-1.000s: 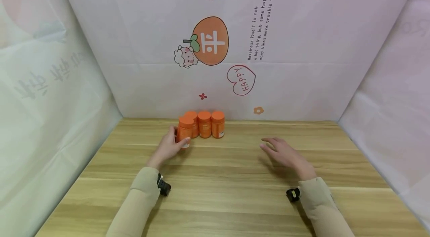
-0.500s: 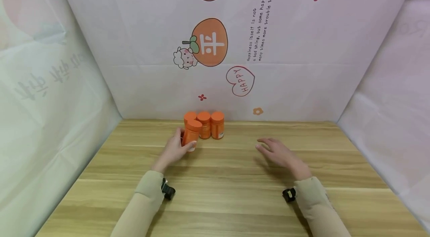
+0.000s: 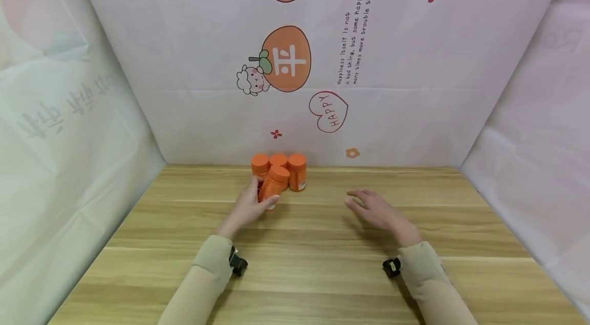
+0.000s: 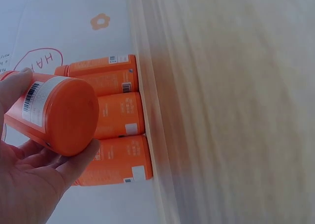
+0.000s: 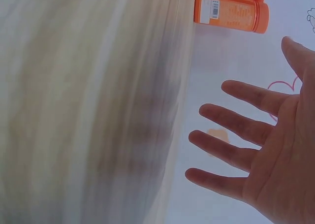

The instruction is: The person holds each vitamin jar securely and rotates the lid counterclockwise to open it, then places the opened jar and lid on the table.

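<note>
My left hand (image 3: 249,206) grips an orange jar (image 3: 275,181) with an orange lid, thumb on one side and fingers on the other. The jar is tilted and lifted off the table; its bottom and barcode label (image 4: 38,101) face the left wrist camera. Behind it stand three like jars in a row: a left one (image 3: 260,162), a middle one (image 3: 278,159) partly hidden by the held jar, and a right one (image 3: 297,174). To the right, my right hand (image 3: 377,211) hovers over the table, holding nothing, its fingers spread and straight in the right wrist view.
The wood-grain table (image 3: 304,263) ends at a white printed backdrop (image 3: 392,125) just behind the row of jars. White sheets hang at the left (image 3: 83,161) and right (image 3: 544,161) sides.
The left hand has moved to the right with its jar, from in front of the left standing jar to in front of the middle one, tilting it more. The right hand has drifted slightly left.
</note>
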